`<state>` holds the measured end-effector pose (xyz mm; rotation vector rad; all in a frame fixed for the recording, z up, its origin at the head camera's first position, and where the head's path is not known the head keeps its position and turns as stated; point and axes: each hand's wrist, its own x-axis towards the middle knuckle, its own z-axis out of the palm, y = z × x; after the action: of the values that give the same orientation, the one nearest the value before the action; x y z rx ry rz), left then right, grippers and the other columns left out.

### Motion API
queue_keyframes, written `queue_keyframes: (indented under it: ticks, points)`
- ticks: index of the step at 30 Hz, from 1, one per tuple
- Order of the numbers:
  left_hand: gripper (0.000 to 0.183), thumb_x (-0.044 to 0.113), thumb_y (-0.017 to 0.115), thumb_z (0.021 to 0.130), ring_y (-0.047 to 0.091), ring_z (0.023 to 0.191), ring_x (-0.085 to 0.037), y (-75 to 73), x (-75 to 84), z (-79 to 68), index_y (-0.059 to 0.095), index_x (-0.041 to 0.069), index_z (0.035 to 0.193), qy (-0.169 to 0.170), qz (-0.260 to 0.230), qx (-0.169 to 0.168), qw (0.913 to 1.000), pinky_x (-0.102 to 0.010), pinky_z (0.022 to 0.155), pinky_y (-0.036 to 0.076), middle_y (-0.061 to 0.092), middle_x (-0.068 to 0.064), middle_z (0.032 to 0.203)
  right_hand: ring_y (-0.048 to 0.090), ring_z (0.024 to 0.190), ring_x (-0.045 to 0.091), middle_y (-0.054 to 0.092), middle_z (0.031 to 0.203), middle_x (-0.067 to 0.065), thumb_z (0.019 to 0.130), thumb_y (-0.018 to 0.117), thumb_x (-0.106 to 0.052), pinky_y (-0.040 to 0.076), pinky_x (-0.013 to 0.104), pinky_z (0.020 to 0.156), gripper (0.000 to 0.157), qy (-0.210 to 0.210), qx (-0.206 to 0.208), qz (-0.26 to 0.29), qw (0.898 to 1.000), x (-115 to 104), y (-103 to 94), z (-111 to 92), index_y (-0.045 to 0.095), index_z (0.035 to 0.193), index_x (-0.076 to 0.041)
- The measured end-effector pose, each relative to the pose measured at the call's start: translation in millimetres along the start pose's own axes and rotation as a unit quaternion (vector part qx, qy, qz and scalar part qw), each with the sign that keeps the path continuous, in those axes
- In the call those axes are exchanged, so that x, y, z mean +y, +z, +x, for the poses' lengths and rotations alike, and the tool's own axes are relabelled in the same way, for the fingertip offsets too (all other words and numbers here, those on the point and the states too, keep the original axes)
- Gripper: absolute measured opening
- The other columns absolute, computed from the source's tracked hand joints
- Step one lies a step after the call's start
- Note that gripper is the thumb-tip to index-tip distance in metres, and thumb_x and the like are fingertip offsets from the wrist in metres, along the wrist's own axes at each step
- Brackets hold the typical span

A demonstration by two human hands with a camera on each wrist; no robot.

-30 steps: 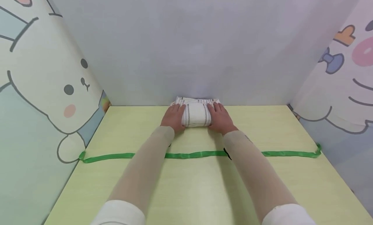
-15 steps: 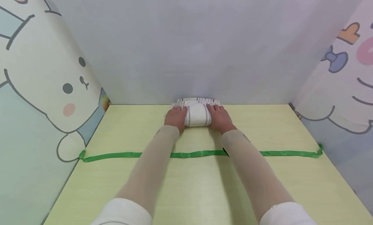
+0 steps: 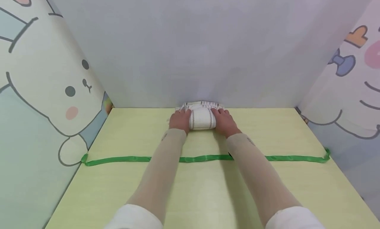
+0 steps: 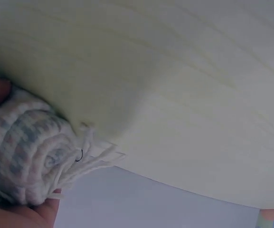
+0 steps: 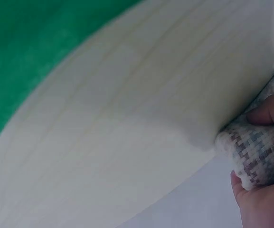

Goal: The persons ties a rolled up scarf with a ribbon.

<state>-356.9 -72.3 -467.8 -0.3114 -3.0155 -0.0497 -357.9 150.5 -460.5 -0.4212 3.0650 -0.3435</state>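
Note:
A rolled-up woven cloth (image 3: 203, 118), white with grey stripes, lies at the far edge of the table, against the back wall. My left hand (image 3: 179, 119) grips its left end and my right hand (image 3: 225, 121) its right end. Seen in the left wrist view, the roll's spiral end (image 4: 56, 159) has loose white fringe, with thumb and fingertips on opposite sides. Over in the right wrist view, the right thumb (image 5: 268, 110) lies on the checked weave (image 5: 256, 152), and the fingers curl round the other side. Both palms are largely hidden.
A green ribbon (image 3: 205, 158) runs across the pale yellow table (image 3: 205, 192) under both forearms. The grey back wall (image 3: 196, 51) rises directly behind the cloth. Cartoon-printed panels (image 3: 44, 77) stand at the left and right sides.
My left hand has shifted slightly to the right along the roll, and the left forearm with it. The cloth's back edge looks more bunched. My right hand stays nearly in place.

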Motion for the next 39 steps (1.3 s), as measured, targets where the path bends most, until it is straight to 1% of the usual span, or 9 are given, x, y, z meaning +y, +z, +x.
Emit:
queue_keyframes:
  ticks: [3,9,13,19,21,25,31,37,39]
  points:
    - [0.046,0.014,0.06,0.102,0.056,0.122,-0.034,0.4,-1.9,1.5,0.047,0.019,0.146,0.003,0.004,-0.002,1.0,-0.049,0.099,0.05,0.057,-0.01,0.14,0.037,0.134,0.044,0.04,0.151,0.022,0.095,0.068,-0.005,0.033,0.059,0.113,0.075,0.0,0.005,0.005,1.0,-0.9,0.2,-1.0,0.032,0.16,-0.015]
    - [0.057,0.017,0.073,0.092,0.056,0.119,-0.034,0.3,-10.5,0.0,0.049,0.017,0.144,0.027,-0.009,-0.006,0.9996,-0.051,0.096,0.05,0.058,-0.011,0.136,0.038,0.134,0.043,0.042,0.15,0.021,0.095,0.067,-0.003,0.034,0.058,0.113,0.073,-0.002,0.013,0.002,1.0,-2.8,2.1,-2.0,0.035,0.159,-0.015]
    - [0.051,0.015,0.069,0.096,0.058,0.114,-0.034,-1.9,-14.7,-1.4,0.048,0.015,0.142,0.044,0.012,-0.011,0.9989,-0.049,0.091,0.052,0.059,-0.014,0.132,0.04,0.132,0.043,0.045,0.148,0.022,0.095,0.066,-0.005,0.036,0.057,0.112,0.071,-0.02,0.018,-0.009,1.0,-3.6,1.5,-3.1,0.035,0.159,-0.013]
    - [0.038,0.011,0.068,0.097,0.063,0.096,-0.032,-20.4,-12.5,0.6,0.053,0.009,0.133,0.088,0.055,0.004,0.9946,-0.046,0.075,0.055,0.065,-0.014,0.112,0.044,0.131,0.043,0.05,0.145,0.022,0.092,0.068,-0.004,0.038,0.055,0.111,0.072,-0.021,0.039,-0.021,0.999,-1.2,-6.8,-2.3,0.039,0.157,-0.012]
    - [0.035,0.011,0.068,0.098,0.063,0.093,-0.031,-25.7,-11.3,0.8,0.054,0.009,0.13,0.095,0.064,0.005,0.9934,-0.045,0.074,0.055,0.065,-0.013,0.108,0.044,0.131,0.042,0.05,0.145,0.021,0.091,0.069,-0.003,0.038,0.055,0.111,0.073,-0.019,0.04,-0.016,0.999,-0.3,-9.6,-2.5,0.039,0.157,-0.012]
    - [0.034,0.011,0.068,0.098,0.063,0.093,-0.031,-31.1,-11.8,1.1,0.054,0.009,0.129,0.105,0.076,0.012,0.9915,-0.045,0.076,0.055,0.065,-0.012,0.107,0.044,0.131,0.042,0.051,0.146,0.021,0.089,0.072,-0.002,0.039,0.054,0.111,0.076,-0.02,0.046,-0.007,0.999,0.8,-13.3,-5.3,0.04,0.157,-0.011]
    - [0.039,0.01,0.07,0.094,0.062,0.092,-0.031,-31.6,-22.9,-3.4,0.054,0.008,0.129,0.122,0.071,0.037,0.9893,-0.044,0.074,0.055,0.065,-0.012,0.106,0.047,0.129,0.042,0.052,0.145,0.021,0.087,0.073,-0.001,0.041,0.053,0.11,0.073,-0.036,0.09,0.025,0.995,-1.0,-11.2,-11.9,0.044,0.154,-0.008]
    - [0.049,0.015,0.074,0.09,0.063,0.099,-0.031,-44.7,-30.0,-12.6,0.052,0.007,0.133,0.115,0.066,0.039,0.9904,-0.045,0.08,0.056,0.065,-0.013,0.112,0.048,0.129,0.041,0.053,0.143,0.02,0.087,0.071,-0.003,0.04,0.053,0.11,0.066,-0.045,0.144,0.069,0.986,-6.7,-12.4,-17.8,0.051,0.149,-0.008]
    - [0.051,0.017,0.076,0.089,0.063,0.099,-0.031,-47.1,-32.0,-13.3,0.053,0.007,0.133,0.113,0.062,0.048,0.9904,-0.044,0.08,0.056,0.065,-0.013,0.113,0.049,0.127,0.041,0.054,0.141,0.019,0.087,0.072,-0.004,0.041,0.053,0.108,0.064,-0.048,0.159,0.075,0.983,-8.8,-15.1,-19.5,0.052,0.148,-0.008]
